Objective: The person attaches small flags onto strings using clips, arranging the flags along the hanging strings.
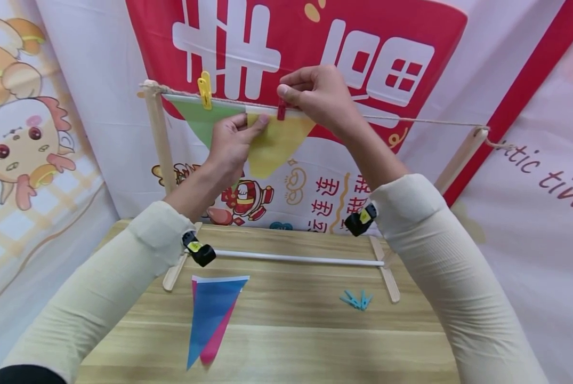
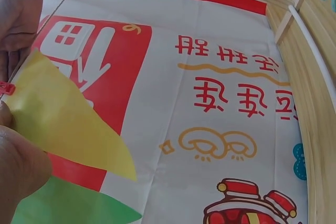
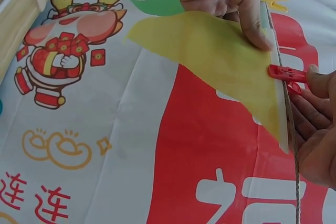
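A string [image 1: 425, 122] runs between two wooden posts of a small rack. A green pennant [image 1: 197, 120] hangs from it under a yellow clothespin [image 1: 204, 89]. Beside it hangs a yellow pennant [image 1: 276, 144]. My left hand [image 1: 233, 140] pinches the yellow pennant's upper left corner [image 3: 247, 30] against the string. My right hand [image 1: 317, 93] pinches a red clothespin [image 1: 281, 109] that sits on the pennant's top edge and the string [image 3: 286, 73]. In the left wrist view the yellow pennant [image 2: 63, 119] and the red clothespin [image 2: 6, 87] show at the left edge.
On the wooden table [image 1: 291, 330] lie a blue pennant over a pink one [image 1: 211, 314] and several teal clothespins [image 1: 357, 300]. The rack's white bar [image 1: 300, 260] and wooden feet [image 1: 384, 269] rest on the table. A printed banner [image 1: 286, 48] hangs close behind.
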Demonstrator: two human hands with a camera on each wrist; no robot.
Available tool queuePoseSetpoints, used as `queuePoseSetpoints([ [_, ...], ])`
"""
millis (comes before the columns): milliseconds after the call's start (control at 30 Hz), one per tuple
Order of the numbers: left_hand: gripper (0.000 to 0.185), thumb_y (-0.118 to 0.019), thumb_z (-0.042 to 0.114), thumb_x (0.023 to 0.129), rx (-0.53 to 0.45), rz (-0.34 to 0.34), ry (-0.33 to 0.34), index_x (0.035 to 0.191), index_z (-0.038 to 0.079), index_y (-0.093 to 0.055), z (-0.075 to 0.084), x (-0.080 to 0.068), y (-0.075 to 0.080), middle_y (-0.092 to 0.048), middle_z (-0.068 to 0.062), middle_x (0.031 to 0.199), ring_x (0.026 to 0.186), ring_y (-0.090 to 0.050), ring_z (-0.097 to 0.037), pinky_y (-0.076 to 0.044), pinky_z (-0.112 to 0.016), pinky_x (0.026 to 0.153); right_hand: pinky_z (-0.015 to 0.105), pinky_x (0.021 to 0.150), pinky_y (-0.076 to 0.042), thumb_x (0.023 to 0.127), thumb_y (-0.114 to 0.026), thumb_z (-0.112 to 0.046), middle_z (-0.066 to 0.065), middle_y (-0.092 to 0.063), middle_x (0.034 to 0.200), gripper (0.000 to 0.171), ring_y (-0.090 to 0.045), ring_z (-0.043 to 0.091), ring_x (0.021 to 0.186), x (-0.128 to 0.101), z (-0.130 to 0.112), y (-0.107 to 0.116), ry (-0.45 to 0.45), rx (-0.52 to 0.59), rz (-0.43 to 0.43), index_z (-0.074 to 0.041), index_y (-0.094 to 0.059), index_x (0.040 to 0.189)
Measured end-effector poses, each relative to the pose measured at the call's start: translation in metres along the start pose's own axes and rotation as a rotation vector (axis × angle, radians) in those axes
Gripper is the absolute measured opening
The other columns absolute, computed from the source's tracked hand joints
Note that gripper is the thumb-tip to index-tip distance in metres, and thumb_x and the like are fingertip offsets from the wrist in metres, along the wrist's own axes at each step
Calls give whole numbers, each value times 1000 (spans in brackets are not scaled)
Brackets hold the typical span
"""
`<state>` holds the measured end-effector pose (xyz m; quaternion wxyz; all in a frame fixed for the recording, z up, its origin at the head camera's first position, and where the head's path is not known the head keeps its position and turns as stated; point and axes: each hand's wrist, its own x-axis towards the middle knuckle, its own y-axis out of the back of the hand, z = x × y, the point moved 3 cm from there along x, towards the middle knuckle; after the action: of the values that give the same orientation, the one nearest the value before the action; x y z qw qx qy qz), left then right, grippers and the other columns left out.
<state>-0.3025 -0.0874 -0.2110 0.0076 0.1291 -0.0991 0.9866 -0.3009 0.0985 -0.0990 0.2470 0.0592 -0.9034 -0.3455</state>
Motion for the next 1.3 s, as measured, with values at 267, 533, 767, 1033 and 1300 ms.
queuePoseSetpoints([
  [267, 44, -79, 33, 106, -19, -6, -17, 146, 15, -74, -1, 0, 2, -76, -2, 148, 133, -74, -23, -59, -41, 119, 27, 101, -66, 109, -74, -41, 1, -81, 140, 45, -77, 13, 118, -2, 3, 5, 9, -19, 21, -16, -77, 146],
  [533, 46, -79, 30, 106, -34, -31, -5, 148, 13, -73, -4, -1, 5, -75, -4, 150, 135, -74, -25, -59, -40, 120, 28, 103, -66, 108, -75, -43, 1, -81, 140, 46, -77, 14, 121, -8, 11, 14, 6, -8, 36, -16, -77, 146],
  [767, 47, -79, 29, 106, -25, -33, 28, 148, 9, -73, -11, -5, 11, -74, -10, 151, 136, -72, -27, -56, -42, 123, 29, 105, -66, 108, -76, -40, 3, -82, 136, 42, -78, 15, 119, -16, 18, 23, 54, 25, 69, -15, -80, 140],
  [1033, 48, -80, 30, 105, 16, -30, 48, 147, 9, -74, -20, -11, 13, -77, -11, 148, 137, -73, -29, -57, -43, 123, 28, 105, -65, 107, -78, -39, 5, -83, 133, 39, -81, 16, 120, -25, 23, 29, 56, 92, 107, -14, -82, 137],
  [1300, 49, -81, 35, 105, 69, -50, 63, 145, 8, -75, -32, -15, 19, -80, -12, 141, 128, -78, -24, -61, -40, 117, 30, 106, -65, 107, -79, -31, 10, -84, 127, 34, -83, 19, 117, -33, 29, 34, 100, 266, 158, -10, -82, 134],
])
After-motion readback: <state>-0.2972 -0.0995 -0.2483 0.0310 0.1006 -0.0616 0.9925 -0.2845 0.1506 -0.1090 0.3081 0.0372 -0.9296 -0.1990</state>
